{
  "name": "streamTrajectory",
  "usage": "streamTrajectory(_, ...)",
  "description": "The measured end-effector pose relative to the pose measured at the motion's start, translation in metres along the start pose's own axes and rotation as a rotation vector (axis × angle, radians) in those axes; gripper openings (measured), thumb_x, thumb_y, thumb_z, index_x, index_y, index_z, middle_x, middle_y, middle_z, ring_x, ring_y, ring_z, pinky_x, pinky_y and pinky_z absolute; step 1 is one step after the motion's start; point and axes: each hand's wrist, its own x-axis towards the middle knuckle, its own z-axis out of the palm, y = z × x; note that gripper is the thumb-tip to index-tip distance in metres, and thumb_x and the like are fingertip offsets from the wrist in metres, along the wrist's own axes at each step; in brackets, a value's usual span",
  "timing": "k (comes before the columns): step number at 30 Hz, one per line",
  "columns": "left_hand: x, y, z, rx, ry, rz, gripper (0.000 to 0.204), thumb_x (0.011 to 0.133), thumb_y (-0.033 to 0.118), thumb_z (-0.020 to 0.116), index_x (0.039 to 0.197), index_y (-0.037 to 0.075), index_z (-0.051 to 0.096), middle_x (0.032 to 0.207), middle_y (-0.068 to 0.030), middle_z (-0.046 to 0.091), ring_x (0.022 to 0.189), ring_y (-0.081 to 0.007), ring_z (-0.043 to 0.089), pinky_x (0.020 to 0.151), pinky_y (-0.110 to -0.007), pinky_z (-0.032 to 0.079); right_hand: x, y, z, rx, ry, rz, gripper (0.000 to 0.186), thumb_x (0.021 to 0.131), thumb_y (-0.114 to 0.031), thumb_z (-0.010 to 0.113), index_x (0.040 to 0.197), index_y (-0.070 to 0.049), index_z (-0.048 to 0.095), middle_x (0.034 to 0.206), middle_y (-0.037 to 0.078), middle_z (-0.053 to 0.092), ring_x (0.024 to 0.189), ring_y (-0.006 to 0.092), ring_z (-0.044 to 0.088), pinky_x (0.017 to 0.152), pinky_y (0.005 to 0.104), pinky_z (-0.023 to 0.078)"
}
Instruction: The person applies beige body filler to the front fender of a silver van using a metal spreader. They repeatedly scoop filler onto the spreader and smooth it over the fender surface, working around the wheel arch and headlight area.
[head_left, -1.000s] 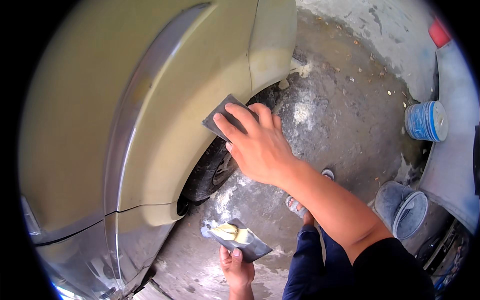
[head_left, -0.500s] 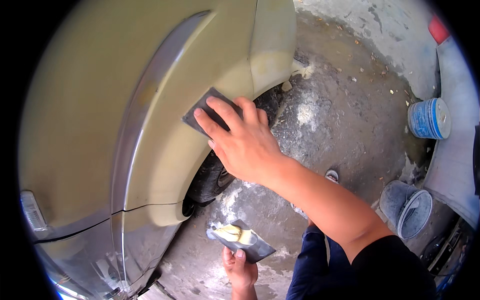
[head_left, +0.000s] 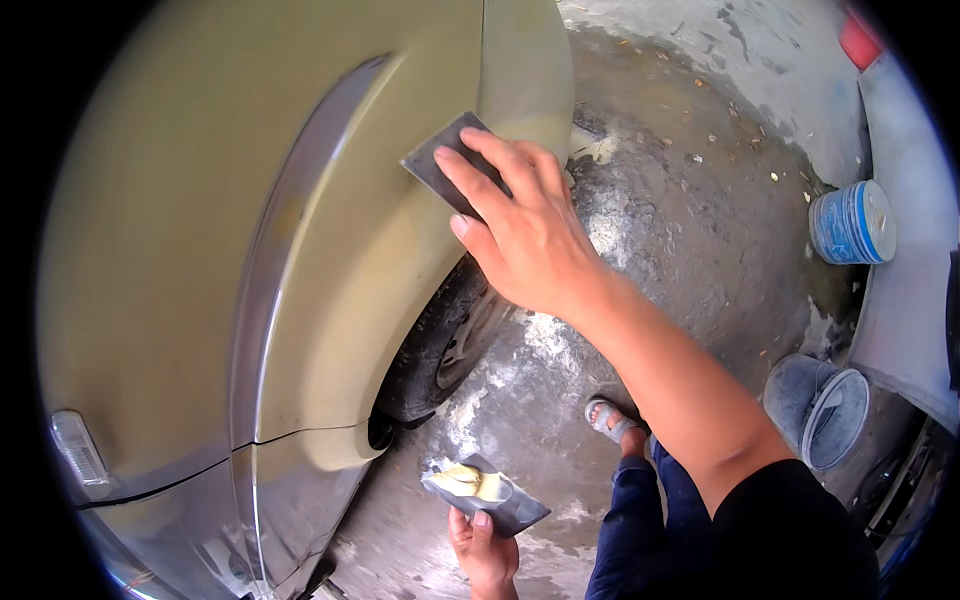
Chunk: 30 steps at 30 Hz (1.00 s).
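Note:
My right hand grips a dark, flat rectangular putty spreader, fingers spread over its face and thumb at its lower edge. Its blade lies at the yellowish car fender, above the wheel arch. Low in the view, my left hand pinches the edge of a dark flat plate between thumb and fingers. A lump of pale yellow putty sits on that plate. The tyre shows under the arch, partly behind the fender.
A blue-and-white bucket and a grey bucket tipped on its side stand at the right, beside a pale panel. My sandalled foot is on the stained concrete floor. A clear side lamp sits on the car at left.
My right hand has slid the spreader up and to the right along the fender. More of the wheel and my foot now show. The left hand holds its plate almost in place.

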Motion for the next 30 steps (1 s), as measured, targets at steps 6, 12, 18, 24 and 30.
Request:
streamTrajectory(6,0.004,-0.003,-0.001,-0.021,-0.034,-0.028,0.047,0.09,0.002,0.059,0.135,0.004,0.045,0.129,-0.012,0.057,0.119,-0.0261,0.055,0.105,-0.043,0.041,0.003,-0.002,0.029,0.014,-0.018,0.003,0.052,0.088,-0.016,0.062,0.138,-0.016,0.047,0.145,0.009,0.031,0.121,0.0412,0.036,0.097,0.0547,0.04)
streamTrajectory(12,0.006,-0.001,0.006,-0.016,-0.017,-0.012,0.047,0.09,0.002,0.059,0.134,0.004,0.046,0.129,-0.012,0.057,0.118,-0.0253,0.055,0.106,-0.043,0.041,-0.012,-0.005,0.005,-0.052,-0.225,0.034,0.054,0.088,-0.015,0.062,0.14,-0.015,0.047,0.144,0.01,0.037,0.121,0.0366,0.039,0.097,0.0506,0.039)
streamTrajectory(18,0.006,0.001,0.013,0.031,-0.038,0.006,0.047,0.09,0.002,0.059,0.135,0.004,0.046,0.13,-0.0122,0.057,0.119,-0.0253,0.055,0.105,-0.042,0.041,0.017,-0.017,-0.001,0.0,-0.059,0.01,0.052,0.085,-0.016,0.063,0.135,-0.013,0.05,0.14,0.009,0.038,0.119,0.0383,0.038,0.093,0.0516,0.042)
streamTrajectory(24,0.009,0.001,0.016,0.017,-0.036,-0.013,0.046,0.091,0.002,0.058,0.135,0.004,0.046,0.129,-0.0122,0.057,0.118,-0.0252,0.055,0.105,-0.042,0.041,-0.015,-0.02,0.02,0.0,-0.183,0.052,0.053,0.088,-0.016,0.061,0.139,-0.014,0.047,0.143,0.01,0.036,0.119,0.039,0.038,0.094,0.0515,0.039)
streamTrajectory(30,0.007,0.004,0.022,0.003,-0.03,-0.016,0.044,0.09,0.001,0.058,0.133,0.005,0.048,0.127,-0.0113,0.059,0.116,-0.025,0.056,0.105,-0.042,0.041,-0.015,-0.023,-0.01,-0.027,-0.312,0.058,0.048,0.086,-0.018,0.062,0.134,-0.013,0.053,0.14,0.008,0.04,0.118,0.0379,0.039,0.093,0.0508,0.038)
